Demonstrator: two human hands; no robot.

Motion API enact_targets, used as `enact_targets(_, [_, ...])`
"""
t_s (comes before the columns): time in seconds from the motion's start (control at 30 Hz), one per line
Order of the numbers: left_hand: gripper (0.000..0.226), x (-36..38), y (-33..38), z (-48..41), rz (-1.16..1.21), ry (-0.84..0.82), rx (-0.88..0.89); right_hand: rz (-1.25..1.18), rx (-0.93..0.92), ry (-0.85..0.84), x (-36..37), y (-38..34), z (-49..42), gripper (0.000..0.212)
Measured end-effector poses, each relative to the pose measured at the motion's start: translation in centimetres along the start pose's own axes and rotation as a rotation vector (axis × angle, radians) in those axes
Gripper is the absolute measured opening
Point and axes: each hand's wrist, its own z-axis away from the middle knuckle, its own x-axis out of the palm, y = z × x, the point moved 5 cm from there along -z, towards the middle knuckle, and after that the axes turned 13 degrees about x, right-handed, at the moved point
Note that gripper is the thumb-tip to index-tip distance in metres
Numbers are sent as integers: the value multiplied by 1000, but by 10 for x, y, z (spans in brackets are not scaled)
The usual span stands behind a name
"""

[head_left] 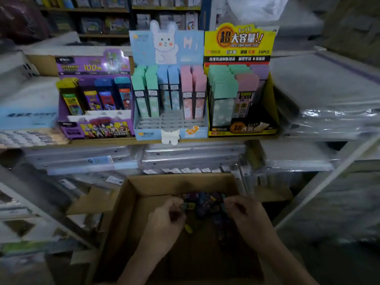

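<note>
Fingers [177,203] curled on both sides of the packs [205,204] in the box [127,212].
Your left hand [166,219] and right hand [246,214] pinch opposite ends; the row lies crosswise between them.

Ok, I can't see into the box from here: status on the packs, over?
Both curled: left grip and right grip each hold an end of the packs. Packs low inside the box. Nothing blocks the box opening.
</note>
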Motion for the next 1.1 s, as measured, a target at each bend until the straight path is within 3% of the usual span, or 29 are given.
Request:
enact_targets(0.17, [41, 39, -33, 7, 40, -223, -157, 99, 188, -128, 25, 40, -5, 29])
enact_targets(0.33, [59, 60, -51, 15, 58, -284, -197, 34, 318, -254, 44, 60, -3, 30])
enact_targets(0.6, [44, 74, -53, -6, -51, -311, -168, 102, 537, -412, 72, 69, -1, 40])
enact_targets(0.67, [40, 76, -54, -12, -114, -314, -150, 125, 553, -419, 75, 68, -2, 41])
enact_targets(0.77, [39, 82, -55, -16, -139, -361, -144, 135, 607, -413, 79, 69, -2, 25])
enact_targets(0.87, [43, 88, -59, -14, -175, -435, -159, 73, 665, -384, 83, 72, -2, 37])
enact_targets(0.97, [36, 93, -59, -9, -120, -475, -175, 69, 626, -389, 88, 69, -2, 32])
enact_targets(1.1, [28, 90, -60, -12, -74, -420, -195, -45, 635, -309, 87, 68, -3, 26])
